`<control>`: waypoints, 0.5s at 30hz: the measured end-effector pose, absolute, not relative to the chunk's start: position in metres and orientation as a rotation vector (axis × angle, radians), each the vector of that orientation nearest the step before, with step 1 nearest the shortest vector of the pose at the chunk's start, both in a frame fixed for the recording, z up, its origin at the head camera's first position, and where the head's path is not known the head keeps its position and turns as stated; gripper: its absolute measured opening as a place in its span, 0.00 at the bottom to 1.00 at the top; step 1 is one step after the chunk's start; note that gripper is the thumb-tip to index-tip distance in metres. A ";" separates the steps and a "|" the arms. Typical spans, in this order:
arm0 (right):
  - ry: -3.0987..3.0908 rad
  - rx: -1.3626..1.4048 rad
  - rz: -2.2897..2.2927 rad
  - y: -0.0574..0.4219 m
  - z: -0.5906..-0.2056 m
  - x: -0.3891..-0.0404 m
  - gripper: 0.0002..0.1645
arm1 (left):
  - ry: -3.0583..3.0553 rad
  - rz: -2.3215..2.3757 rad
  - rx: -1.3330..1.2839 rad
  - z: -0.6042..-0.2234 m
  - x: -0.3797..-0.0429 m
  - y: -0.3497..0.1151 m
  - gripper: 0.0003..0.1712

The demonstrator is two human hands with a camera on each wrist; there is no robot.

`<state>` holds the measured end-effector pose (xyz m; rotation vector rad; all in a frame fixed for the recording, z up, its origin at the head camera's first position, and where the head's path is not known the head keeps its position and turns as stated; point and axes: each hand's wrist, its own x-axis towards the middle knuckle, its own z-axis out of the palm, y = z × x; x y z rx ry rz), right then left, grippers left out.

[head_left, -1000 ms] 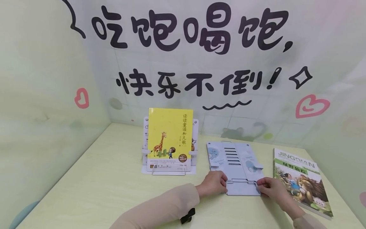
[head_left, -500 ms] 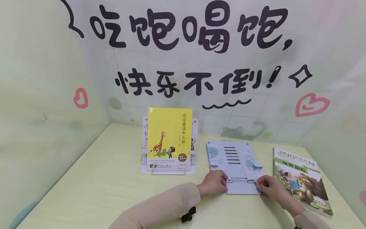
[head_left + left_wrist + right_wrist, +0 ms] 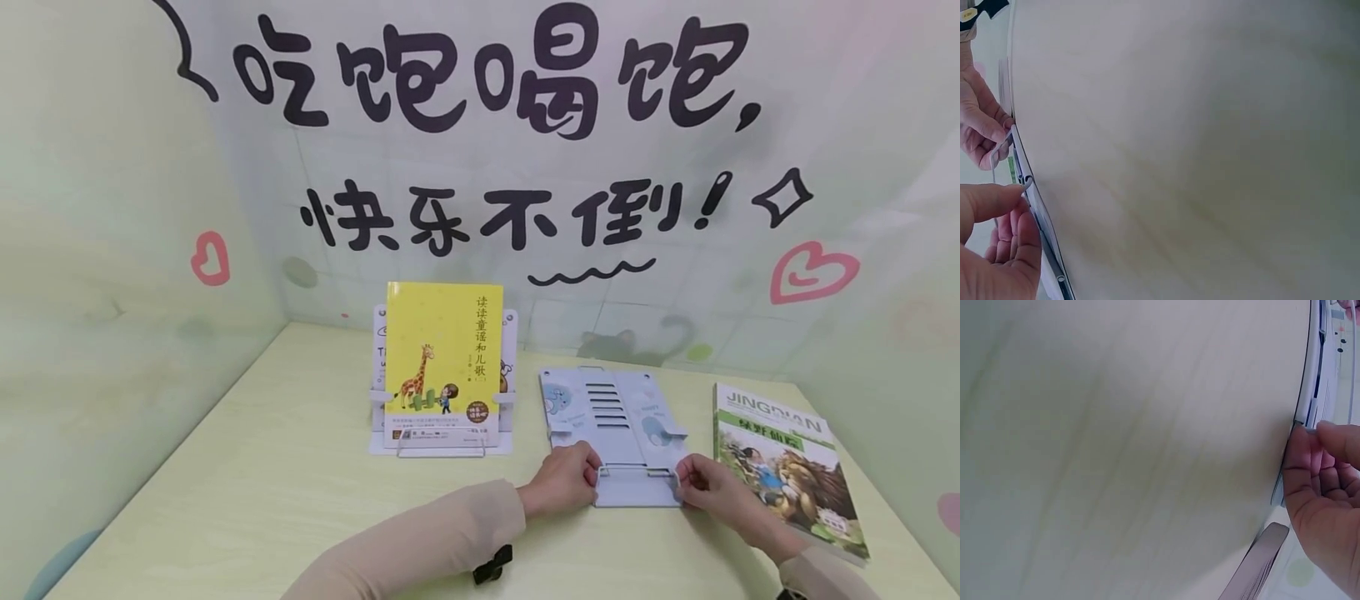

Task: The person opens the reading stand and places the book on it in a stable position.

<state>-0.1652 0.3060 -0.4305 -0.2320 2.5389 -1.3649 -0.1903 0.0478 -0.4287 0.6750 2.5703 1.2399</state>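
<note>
The left hand (image 3: 562,481) and right hand (image 3: 711,485) seemingly pinch opposite ends of the wire retainer (image 3: 637,470); the blue book stand (image 3: 622,446) runs lengthwise away from both grips.

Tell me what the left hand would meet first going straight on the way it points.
The wire bar of the blue stand, which the left hand pinches. Past that, the line seems to run across the stand toward the right hand, though depth is hard to judge.
</note>
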 end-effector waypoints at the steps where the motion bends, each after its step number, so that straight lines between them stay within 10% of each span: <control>1: 2.531 -0.246 -1.374 0.307 -0.430 -0.165 0.08 | 2.574 1.242 0.686 -0.429 -0.190 0.048 0.16; 15: 2.660 -0.393 -1.318 0.312 -0.431 -0.162 0.10 | 2.598 1.152 0.901 -0.430 -0.187 0.049 0.15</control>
